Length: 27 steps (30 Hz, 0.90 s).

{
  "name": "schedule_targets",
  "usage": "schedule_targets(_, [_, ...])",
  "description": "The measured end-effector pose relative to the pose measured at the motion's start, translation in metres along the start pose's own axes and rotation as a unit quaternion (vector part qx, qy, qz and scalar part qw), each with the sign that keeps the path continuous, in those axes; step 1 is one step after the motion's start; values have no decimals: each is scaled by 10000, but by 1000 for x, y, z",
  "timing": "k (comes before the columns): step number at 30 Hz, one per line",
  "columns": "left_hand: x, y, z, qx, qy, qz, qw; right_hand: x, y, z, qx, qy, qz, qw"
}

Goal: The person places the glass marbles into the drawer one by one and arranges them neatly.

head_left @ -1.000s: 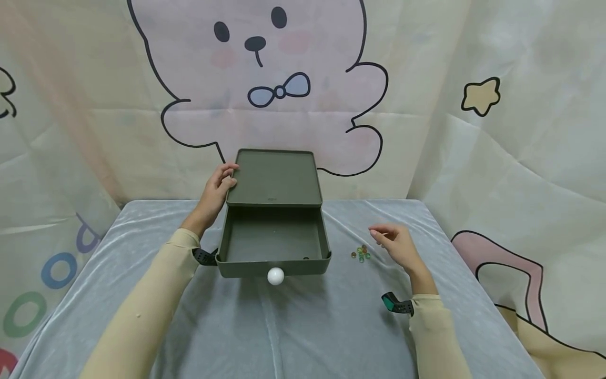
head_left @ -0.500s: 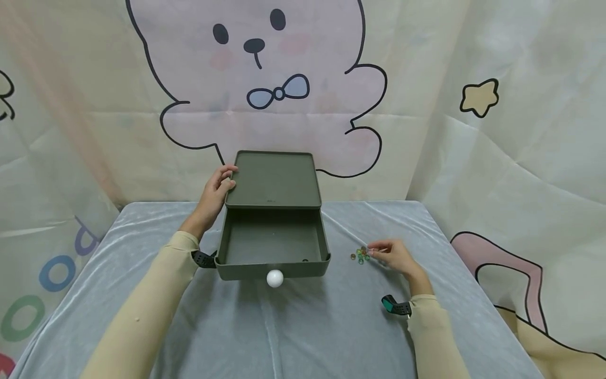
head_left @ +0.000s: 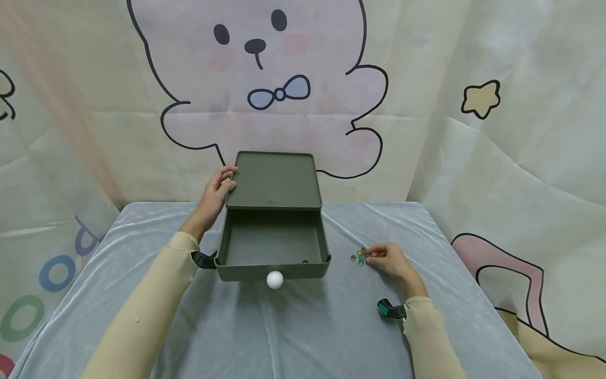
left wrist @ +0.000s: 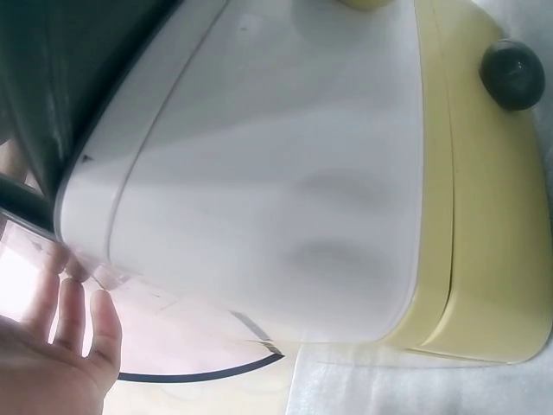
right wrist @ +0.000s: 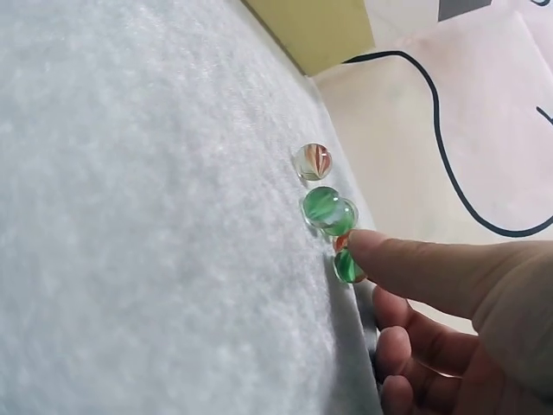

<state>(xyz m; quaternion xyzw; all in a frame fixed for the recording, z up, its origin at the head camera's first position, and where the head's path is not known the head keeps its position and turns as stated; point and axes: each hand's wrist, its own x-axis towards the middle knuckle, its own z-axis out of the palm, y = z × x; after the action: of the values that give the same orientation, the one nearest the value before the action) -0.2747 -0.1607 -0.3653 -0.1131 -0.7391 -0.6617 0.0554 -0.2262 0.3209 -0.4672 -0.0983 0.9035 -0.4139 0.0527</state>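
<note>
My left hand (head_left: 215, 189) touches the left edge of the olive-green top (head_left: 274, 181) of a small drawer cabinet, fingers lying fairly straight against it. Below that top the olive-green drawer (head_left: 272, 271) stands pulled out, a white knob (head_left: 275, 280) on its front. One small marble (head_left: 305, 261) lies in the drawer's front right corner. To the right, several glass marbles (head_left: 361, 257) cluster on the cloth. My right hand (head_left: 389, 259) reaches them, thumb and forefinger apart. In the right wrist view, the thumb overlaps a green and a red marble (right wrist: 346, 266); green marbles (right wrist: 322, 206) lie alongside.
The cabinet has a white tier (left wrist: 285, 173) and a yellow tier (left wrist: 492, 233) with a dark knob (left wrist: 512, 75). A pale blue velvety cloth (head_left: 331, 326) covers the table. A printed curtain (head_left: 303, 126) hangs close behind.
My right hand has come down and left onto the marbles, its fingertips now at their right side. My left hand keeps its place on the cabinet, and the drawer stays pulled out.
</note>
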Motion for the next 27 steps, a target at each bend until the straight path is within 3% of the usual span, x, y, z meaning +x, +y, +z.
schedule_targets(16, [-1,2,-1,-10,-11,19,10000,3,-2,3,-299,271,399,9984])
schedule_targets(27, [0,1,1,-39,-7,33,10000,0,0,1,-285,49,80,9996])
